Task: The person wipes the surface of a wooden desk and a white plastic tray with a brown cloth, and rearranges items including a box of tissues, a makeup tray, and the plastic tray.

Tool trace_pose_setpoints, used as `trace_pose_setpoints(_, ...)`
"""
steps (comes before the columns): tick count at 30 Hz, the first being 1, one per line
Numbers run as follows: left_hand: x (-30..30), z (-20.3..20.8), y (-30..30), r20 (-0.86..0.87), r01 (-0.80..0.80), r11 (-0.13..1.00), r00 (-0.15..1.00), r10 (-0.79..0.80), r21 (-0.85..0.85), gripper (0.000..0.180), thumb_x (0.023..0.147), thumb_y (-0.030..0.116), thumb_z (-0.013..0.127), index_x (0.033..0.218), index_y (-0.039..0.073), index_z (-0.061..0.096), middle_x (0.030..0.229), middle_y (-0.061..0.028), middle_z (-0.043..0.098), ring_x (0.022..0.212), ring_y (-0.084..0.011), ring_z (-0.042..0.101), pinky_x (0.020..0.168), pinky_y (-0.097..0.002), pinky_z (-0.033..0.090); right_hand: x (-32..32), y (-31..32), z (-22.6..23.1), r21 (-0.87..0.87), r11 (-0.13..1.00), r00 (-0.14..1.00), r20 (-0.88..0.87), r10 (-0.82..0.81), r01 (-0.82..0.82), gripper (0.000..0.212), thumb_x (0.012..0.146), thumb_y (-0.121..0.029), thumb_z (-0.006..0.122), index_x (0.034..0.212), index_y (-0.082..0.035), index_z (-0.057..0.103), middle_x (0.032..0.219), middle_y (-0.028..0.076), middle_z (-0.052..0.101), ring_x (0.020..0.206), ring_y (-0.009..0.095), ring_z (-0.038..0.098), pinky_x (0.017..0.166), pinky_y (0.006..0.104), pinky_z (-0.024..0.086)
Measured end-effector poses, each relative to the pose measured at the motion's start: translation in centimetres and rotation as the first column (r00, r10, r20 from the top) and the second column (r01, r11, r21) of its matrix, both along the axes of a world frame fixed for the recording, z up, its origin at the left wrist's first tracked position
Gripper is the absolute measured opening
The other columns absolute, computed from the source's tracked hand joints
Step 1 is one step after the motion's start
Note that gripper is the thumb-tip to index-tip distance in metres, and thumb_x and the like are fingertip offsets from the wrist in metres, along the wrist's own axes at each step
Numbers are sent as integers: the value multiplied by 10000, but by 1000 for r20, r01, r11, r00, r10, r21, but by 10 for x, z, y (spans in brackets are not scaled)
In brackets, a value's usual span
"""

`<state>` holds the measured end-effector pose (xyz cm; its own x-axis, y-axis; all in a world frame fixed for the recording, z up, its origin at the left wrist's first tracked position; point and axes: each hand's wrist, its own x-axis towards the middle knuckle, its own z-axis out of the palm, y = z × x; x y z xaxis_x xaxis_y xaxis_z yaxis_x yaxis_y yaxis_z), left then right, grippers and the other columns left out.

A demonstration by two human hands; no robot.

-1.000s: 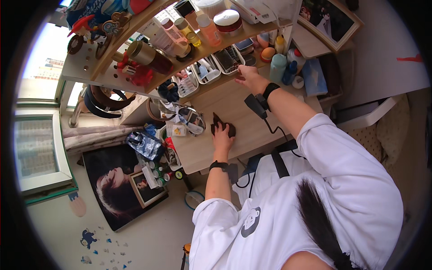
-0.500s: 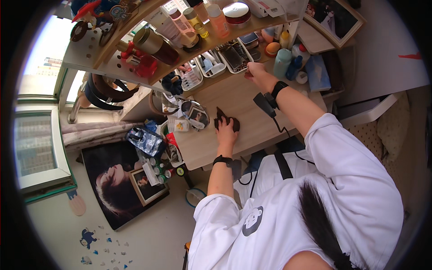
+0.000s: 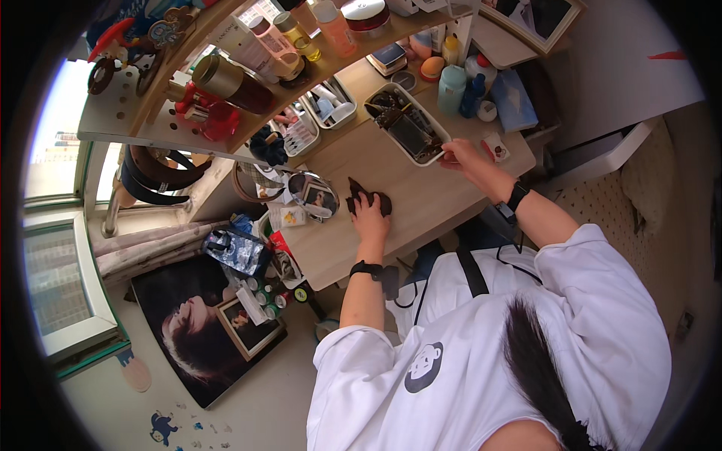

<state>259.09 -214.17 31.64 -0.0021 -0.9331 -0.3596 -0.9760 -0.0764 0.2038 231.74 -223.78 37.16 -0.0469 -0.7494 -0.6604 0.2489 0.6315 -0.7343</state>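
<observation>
On the wooden desk (image 3: 342, 244), my left hand (image 3: 370, 219) presses down on a bunched dark brown cloth (image 3: 381, 201), its fingers curled over it and a pointed corner sticking out beyond them. My right hand (image 3: 462, 158) is closed on the near right corner of a white storage bin (image 3: 429, 161). The bin lies clear of the shelf's front edge and holds dark items, among them a flat black piece; most cannot be told apart. The right thumb and fingertips are partly hidden at the bin's rim.
A shelf (image 3: 308, 83) with bottles and jars overhangs the desk's back. Two more white bins stand under it, one a white tray (image 3: 340, 116). A round mirror (image 3: 314, 197) stands left of the cloth. Bottles, a blue packet (image 3: 514, 101) and a small card (image 3: 495, 147) are at right.
My right hand has drawn the white bin from under the shelf toward me and to the right. My left hand stays on the cloth. The view has shifted slightly.
</observation>
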Motion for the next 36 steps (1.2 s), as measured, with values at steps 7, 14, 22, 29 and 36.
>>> trace_pose_setpoints(7, 5, -1, 4, 28, 33, 999, 999, -32, -33, 758, 773, 262, 796, 1450, 189, 463, 1575, -173, 288, 1435, -380, 304, 1107, -546, 349, -29, 50, -17, 48, 999, 997, -78, 12, -8, 136, 876, -122, 616, 802, -35, 545, 761, 66, 579, 747, 217, 654, 700, 370, 585)
trace_pose_setpoints(14, 5, -5, 5, 28, 54, 997, 998, -52, -52, 753, 787, 288, 786, 1454, 192, 450, 1572, -166, 292, 1430, -359, 315, 1120, -538, 335, -41, 68, -53, 83, 994, 983, -174, -61, 77, 140, 891, -156, 606, 825, -40, 564, 764, 62, 585, 717, 203, 631, 658, 369, 579)
trace_pose_setpoints(22, 7, -10, 6, 35, 76, 989, 997, -72, -127, 735, 766, 288, 794, 1423, 178, 485, 1544, -169, 338, 1410, -362, 340, 1094, -540, 366, -52, 75, -43, 419, 857, 867, -256, 428, -299, 433, 976, -461, 540, 939, -55, 683, 908, 74, 676, 776, 200, 670, 661, 350, 559)
trace_pose_setpoints(29, 7, -2, 5, -45, 19, 963, 998, -33, -270, 621, 676, 187, 816, 1269, 143, 638, 1414, -141, 508, 1249, -345, 487, 1014, -454, 457, -22, 56, -11, 111, 879, 862, -176, 476, -463, 314, 957, -331, 579, 895, -28, 634, 832, 53, 654, 684, 148, 624, 556, 289, 509)
trace_pose_setpoints(36, 7, 1, -8, -90, -116, 973, 991, 99, -202, 591, 659, 150, 807, 1233, 153, 668, 1366, -103, 558, 1200, -318, 525, 976, -435, 489, 48, -10, 26, -195, 862, 884, -106, 455, -467, 244, 950, -243, 575, 1058, -28, 615, 916, 75, 685, 732, 135, 655, 599, 283, 537)
